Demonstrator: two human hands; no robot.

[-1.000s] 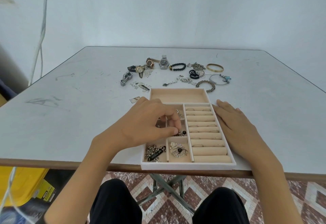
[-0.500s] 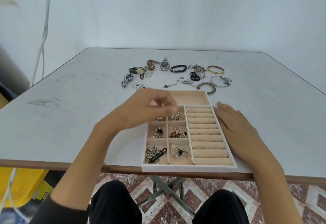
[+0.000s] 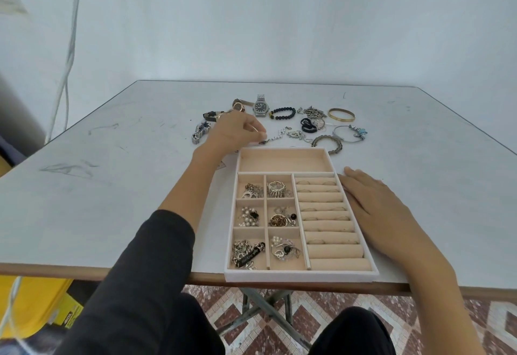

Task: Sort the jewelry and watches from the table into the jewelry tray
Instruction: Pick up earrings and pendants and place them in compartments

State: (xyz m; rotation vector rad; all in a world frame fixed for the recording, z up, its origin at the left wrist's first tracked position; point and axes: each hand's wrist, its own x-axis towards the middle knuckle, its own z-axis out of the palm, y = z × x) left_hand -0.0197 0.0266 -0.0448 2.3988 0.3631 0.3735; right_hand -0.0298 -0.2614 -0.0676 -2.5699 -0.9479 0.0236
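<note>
The beige jewelry tray (image 3: 299, 276) lies at the table's near edge. Its six small compartments hold jewelry, its ring rolls (image 3: 330, 231) hold a few rings, and its long far compartment (image 3: 282, 160) is bare. Beyond it lie a silver watch (image 3: 261, 108), a black bead bracelet (image 3: 282, 112), a gold bangle (image 3: 341, 114), a silver chain (image 3: 277, 136) and more pieces. My left hand (image 3: 237, 133) reaches past the tray's far left corner. Its fingers curl down at the chain's near end, and the grip is not visible. My right hand (image 3: 375, 209) rests flat against the tray's right wall.
A silver link watch (image 3: 200, 132) and a black-strap watch (image 3: 212, 115) lie just left of my left hand. A yellow box (image 3: 33, 304) sits on the floor under the table's left side. White cables (image 3: 67, 55) hang along the left wall.
My left hand lifted out of the tray's small compartments and moved forward to the loose pile beyond the tray. My right hand stayed against the tray.
</note>
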